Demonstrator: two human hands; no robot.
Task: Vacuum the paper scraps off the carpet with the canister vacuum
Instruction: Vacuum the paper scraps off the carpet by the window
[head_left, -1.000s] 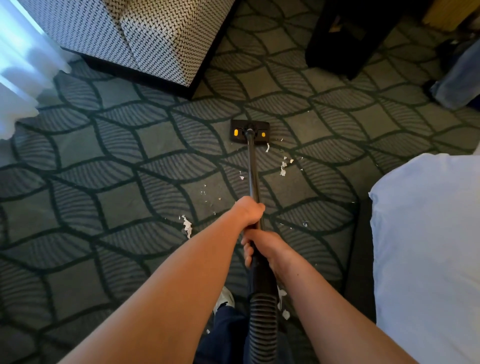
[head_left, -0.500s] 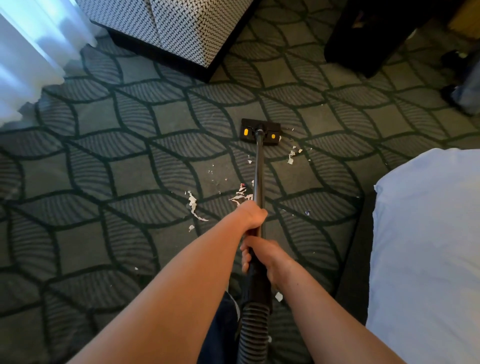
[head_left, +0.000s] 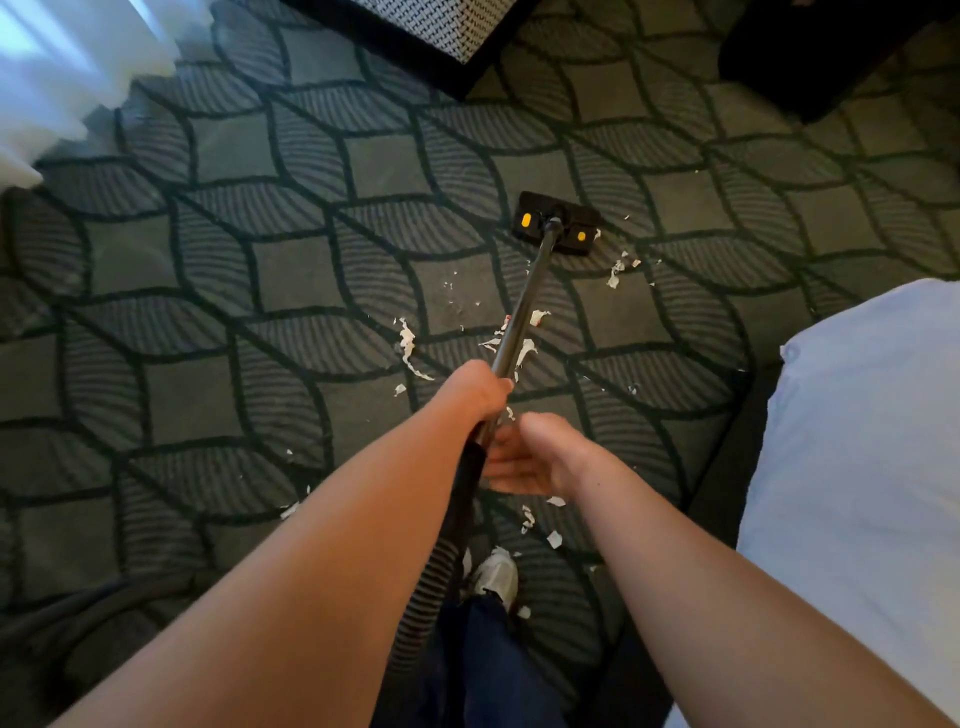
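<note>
Mid-sweep: the left hand (head_left: 480, 389) grips the wand (head_left: 524, 306); the right hand (head_left: 530, 460) is spread beside it. Next, pull the head (head_left: 558, 223) over the scraps (head_left: 408, 343).

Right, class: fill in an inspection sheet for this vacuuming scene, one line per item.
Surface: patterned carpet.
Job's things: floor head flat on the carpet; wand; paper scraps beside and under it.
Clutter: nothing seen.
Hands: left hand grips the wand; right hand open beside it, gripping nothing.
Cables: ribbed hose trails back from the wand; no cord seen.
Surroundings: white bed right, curtain upper left, patterned seat ahead.
</note>
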